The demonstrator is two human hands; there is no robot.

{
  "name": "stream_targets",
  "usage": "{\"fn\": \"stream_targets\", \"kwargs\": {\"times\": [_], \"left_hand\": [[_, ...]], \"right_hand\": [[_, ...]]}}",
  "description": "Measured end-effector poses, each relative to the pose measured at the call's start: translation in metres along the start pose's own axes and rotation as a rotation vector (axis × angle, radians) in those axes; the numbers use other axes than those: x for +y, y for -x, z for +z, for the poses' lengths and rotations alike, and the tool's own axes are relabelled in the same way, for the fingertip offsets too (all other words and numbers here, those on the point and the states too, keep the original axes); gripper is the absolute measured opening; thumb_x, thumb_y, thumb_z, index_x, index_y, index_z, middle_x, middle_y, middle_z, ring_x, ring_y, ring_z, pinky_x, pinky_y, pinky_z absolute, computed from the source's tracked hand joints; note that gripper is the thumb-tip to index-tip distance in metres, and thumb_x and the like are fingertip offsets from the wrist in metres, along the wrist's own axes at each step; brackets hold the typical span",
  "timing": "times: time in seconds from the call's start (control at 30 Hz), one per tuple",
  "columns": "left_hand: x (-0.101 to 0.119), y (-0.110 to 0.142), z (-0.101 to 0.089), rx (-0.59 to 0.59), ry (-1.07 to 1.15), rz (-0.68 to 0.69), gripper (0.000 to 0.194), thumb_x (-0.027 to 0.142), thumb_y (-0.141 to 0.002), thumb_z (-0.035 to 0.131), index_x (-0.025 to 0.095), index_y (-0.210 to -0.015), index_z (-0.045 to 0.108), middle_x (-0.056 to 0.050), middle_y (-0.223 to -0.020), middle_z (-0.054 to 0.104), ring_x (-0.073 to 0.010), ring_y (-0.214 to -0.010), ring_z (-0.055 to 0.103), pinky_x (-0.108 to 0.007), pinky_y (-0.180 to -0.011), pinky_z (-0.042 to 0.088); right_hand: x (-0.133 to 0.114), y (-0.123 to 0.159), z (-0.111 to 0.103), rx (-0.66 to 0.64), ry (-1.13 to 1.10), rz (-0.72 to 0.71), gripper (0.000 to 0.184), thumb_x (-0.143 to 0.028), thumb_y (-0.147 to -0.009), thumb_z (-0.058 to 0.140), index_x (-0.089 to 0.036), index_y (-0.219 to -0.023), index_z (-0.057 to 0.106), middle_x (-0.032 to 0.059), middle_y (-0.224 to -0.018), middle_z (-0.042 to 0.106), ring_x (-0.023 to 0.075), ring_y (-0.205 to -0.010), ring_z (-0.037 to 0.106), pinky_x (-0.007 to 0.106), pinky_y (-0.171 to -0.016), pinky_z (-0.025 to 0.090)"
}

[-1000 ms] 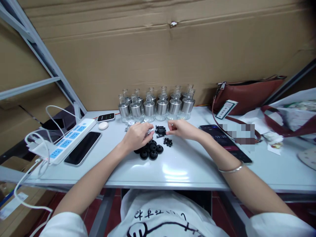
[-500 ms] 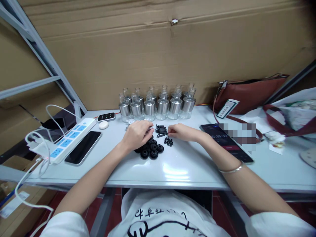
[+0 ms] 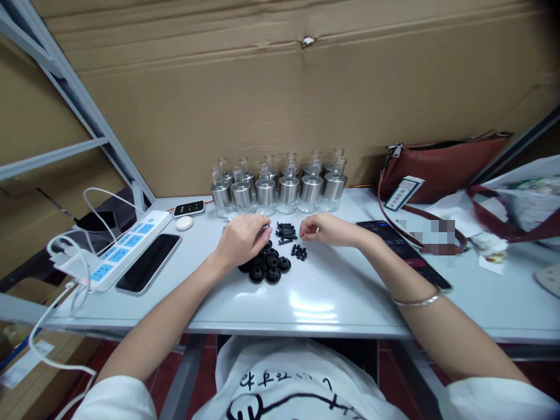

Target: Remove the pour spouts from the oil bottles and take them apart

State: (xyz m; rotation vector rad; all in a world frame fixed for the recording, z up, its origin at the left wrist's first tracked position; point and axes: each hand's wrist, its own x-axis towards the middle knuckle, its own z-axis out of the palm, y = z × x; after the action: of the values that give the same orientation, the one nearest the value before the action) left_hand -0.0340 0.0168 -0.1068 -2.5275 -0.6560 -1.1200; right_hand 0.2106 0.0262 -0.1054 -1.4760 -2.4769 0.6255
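Note:
My left hand [image 3: 241, 238] is curled, knuckles up, over a pile of round black caps [image 3: 268, 267] on the white table [image 3: 315, 297]; a small pale part shows at its fingertips, too small to name. My right hand [image 3: 326, 228] has its fingers pinched together just right of a little heap of black screws [image 3: 285, 231]; what it pinches is hidden. A cluster of tiny black nuts [image 3: 298, 252] lies below that hand. Behind both hands stand two rows of small glass bottles with silver collars [image 3: 277, 188].
A white power strip [image 3: 122, 248] with cables and a dark phone [image 3: 147, 262] lie at the left. A small black device [image 3: 189, 207] and a white oval [image 3: 184, 223] sit near the bottles. Another phone [image 3: 405, 251], a brown bag [image 3: 437, 166] and white bags crowd the right. Cardboard walls the back.
My right hand drew back a little from the screw heap and closed its fingers tighter. The left hand stayed over the black caps.

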Motion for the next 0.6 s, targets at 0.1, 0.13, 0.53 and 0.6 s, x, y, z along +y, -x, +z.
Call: {"fn": "stream_targets", "kwargs": {"times": [0.1,0.13,0.53,0.6], "left_hand": [[-0.0003,0.0006,0.0009,-0.014,-0.009,-0.001,0.014,0.024,-0.091,0.041,0.016,-0.091,0.052,-0.005,-0.080,0.066,-0.0157,-0.070,0.062,-0.027,-0.063,0.044],[-0.0004,0.0007,0.0012,-0.015,-0.013,0.002,0.014,0.024,-0.091,0.041,0.016,-0.091,0.052,-0.005,-0.080,0.066,-0.0157,-0.070,0.062,-0.027,-0.063,0.044],[0.0000,0.0007,0.0017,-0.031,-0.036,0.022,0.013,0.022,-0.090,0.043,0.015,-0.088,0.053,-0.004,-0.076,0.065,-0.0145,-0.066,0.060,-0.026,-0.060,0.042],[0.0002,0.0008,0.0018,-0.036,-0.035,0.019,0.014,0.023,-0.090,0.042,0.015,-0.088,0.053,-0.004,-0.076,0.064,-0.0143,-0.066,0.059,-0.025,-0.059,0.041]], "right_hand": [[-0.0013,0.0008,0.0008,-0.019,-0.017,-0.009,0.011,-0.014,-0.072,0.053,-0.015,-0.075,0.063,0.0004,-0.064,0.059,0.0120,-0.058,0.049,0.023,-0.056,0.038],[-0.0019,0.0009,0.0017,-0.032,-0.034,-0.002,0.011,-0.013,-0.072,0.052,-0.015,-0.076,0.062,0.0004,-0.065,0.059,0.0119,-0.058,0.049,0.023,-0.056,0.038],[-0.0038,-0.0026,0.0079,-0.167,-0.162,0.048,0.033,0.000,-0.059,0.036,-0.013,-0.076,0.062,0.0023,-0.064,0.060,0.0117,-0.058,0.052,0.022,-0.058,0.042],[-0.0008,-0.0031,0.0095,-0.164,-0.202,0.033,0.034,0.001,-0.057,0.035,-0.013,-0.075,0.060,0.0019,-0.064,0.059,0.0113,-0.057,0.052,0.022,-0.057,0.042]]}}
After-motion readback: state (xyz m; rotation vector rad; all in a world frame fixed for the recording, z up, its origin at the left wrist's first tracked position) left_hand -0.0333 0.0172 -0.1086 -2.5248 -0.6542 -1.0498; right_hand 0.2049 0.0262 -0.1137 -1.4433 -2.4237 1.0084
